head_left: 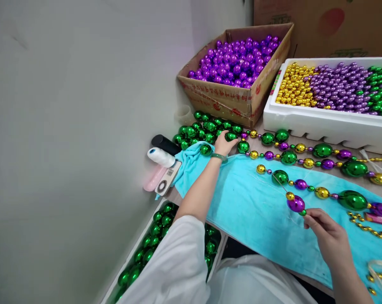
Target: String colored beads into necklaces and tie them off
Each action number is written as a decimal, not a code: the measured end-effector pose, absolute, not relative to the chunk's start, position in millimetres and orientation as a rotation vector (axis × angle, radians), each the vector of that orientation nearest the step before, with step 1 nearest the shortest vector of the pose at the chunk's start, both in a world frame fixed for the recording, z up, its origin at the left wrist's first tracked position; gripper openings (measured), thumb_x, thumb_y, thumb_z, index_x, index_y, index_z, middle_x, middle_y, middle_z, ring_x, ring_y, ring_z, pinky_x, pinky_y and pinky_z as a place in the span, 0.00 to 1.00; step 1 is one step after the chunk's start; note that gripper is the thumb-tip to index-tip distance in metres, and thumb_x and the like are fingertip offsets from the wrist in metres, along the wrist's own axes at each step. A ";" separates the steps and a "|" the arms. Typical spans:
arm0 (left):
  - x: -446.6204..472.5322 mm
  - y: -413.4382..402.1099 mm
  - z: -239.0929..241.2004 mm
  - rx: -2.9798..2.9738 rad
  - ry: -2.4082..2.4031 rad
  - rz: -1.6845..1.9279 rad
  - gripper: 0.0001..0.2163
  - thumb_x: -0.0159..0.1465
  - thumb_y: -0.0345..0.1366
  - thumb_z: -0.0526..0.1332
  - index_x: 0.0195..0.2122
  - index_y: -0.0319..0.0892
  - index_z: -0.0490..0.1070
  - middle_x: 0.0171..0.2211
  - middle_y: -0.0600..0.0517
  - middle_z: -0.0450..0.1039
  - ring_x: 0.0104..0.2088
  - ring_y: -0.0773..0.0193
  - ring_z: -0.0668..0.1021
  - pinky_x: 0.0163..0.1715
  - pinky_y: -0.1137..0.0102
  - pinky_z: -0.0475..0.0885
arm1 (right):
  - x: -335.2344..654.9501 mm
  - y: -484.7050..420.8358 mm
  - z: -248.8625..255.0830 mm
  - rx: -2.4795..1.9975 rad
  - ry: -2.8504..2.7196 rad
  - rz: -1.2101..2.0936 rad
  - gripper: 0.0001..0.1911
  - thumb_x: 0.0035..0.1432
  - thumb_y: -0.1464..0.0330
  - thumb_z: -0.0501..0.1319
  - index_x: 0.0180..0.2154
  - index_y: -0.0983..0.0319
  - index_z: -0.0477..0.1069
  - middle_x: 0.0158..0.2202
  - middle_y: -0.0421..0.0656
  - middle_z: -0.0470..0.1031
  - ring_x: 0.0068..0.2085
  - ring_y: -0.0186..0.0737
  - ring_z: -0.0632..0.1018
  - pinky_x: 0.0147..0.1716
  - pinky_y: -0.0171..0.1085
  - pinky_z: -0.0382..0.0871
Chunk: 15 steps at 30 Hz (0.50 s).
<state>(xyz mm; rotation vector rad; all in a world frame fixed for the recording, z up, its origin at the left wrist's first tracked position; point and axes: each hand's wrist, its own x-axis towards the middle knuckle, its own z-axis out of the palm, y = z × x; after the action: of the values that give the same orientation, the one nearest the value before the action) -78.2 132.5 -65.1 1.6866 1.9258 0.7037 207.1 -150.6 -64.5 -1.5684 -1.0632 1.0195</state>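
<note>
My left hand (225, 145), with a green bangle (219, 157) on its wrist, is at the pile of big green beads (191, 132). Its thumb and fingers close around one shiny green bead (231, 136). My right hand (328, 232) pinches a thin beading needle (280, 184) just by a small green bead (302, 212). A large purple bead (296, 204) and a gold bead (290, 196) are threaded on it, and its bare tip points up and left. Beneath lies a light blue towel (241, 194) carrying a strung row of green, gold and purple beads (322, 193).
Behind stand a cardboard box (216, 97) of purple beads and a white foam tray (324, 119) of gold, purple and green beads. A tub of green beads (149, 240) sits below left. A white thread spool (161, 157) and black cylinder (165, 145) are near the wall.
</note>
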 end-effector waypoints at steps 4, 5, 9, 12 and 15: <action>-78.5 82.1 -45.4 1.524 1.167 0.988 0.32 0.52 0.38 0.72 0.55 0.43 0.60 0.54 0.46 0.68 0.51 0.58 0.75 0.50 0.66 0.71 | 204.2 -151.1 -56.4 -1.522 -1.117 0.927 0.05 0.57 0.64 0.65 0.31 0.58 0.74 0.29 0.40 0.70 0.28 0.33 0.71 0.25 0.32 0.66; -76.9 68.0 -39.7 1.490 1.027 0.977 0.33 0.51 0.39 0.73 0.55 0.45 0.60 0.54 0.46 0.68 0.49 0.59 0.75 0.48 0.67 0.72 | 202.7 -150.4 -53.7 -1.515 -1.137 0.905 0.05 0.57 0.64 0.65 0.31 0.58 0.74 0.30 0.40 0.70 0.28 0.33 0.71 0.25 0.32 0.66; -68.4 26.1 -19.7 1.445 0.765 0.933 0.33 0.50 0.39 0.74 0.54 0.48 0.60 0.52 0.48 0.67 0.46 0.62 0.76 0.45 0.69 0.73 | 195.6 -146.5 -44.4 -1.515 -1.224 0.836 0.04 0.58 0.66 0.64 0.32 0.58 0.74 0.30 0.40 0.71 0.30 0.34 0.72 0.28 0.33 0.65; -64.7 12.7 -12.1 1.473 0.719 0.945 0.31 0.52 0.37 0.73 0.54 0.48 0.61 0.49 0.50 0.68 0.46 0.63 0.75 0.45 0.70 0.73 | 192.4 -148.1 -42.5 -1.532 -1.263 0.811 0.03 0.59 0.67 0.64 0.32 0.58 0.74 0.31 0.40 0.72 0.31 0.34 0.72 0.30 0.34 0.66; -63.9 7.3 -10.3 1.527 0.719 0.969 0.31 0.53 0.36 0.73 0.55 0.49 0.61 0.49 0.50 0.66 0.46 0.64 0.75 0.46 0.71 0.73 | 192.5 -154.1 -43.5 -1.539 -1.255 0.798 0.02 0.59 0.67 0.64 0.33 0.58 0.74 0.31 0.40 0.72 0.30 0.34 0.72 0.29 0.34 0.66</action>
<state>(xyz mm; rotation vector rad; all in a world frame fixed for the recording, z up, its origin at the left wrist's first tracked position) -63.9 7.3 -10.3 1.5268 0.7189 0.9689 192.5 -154.1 -43.5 -1.5390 -1.2554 0.7979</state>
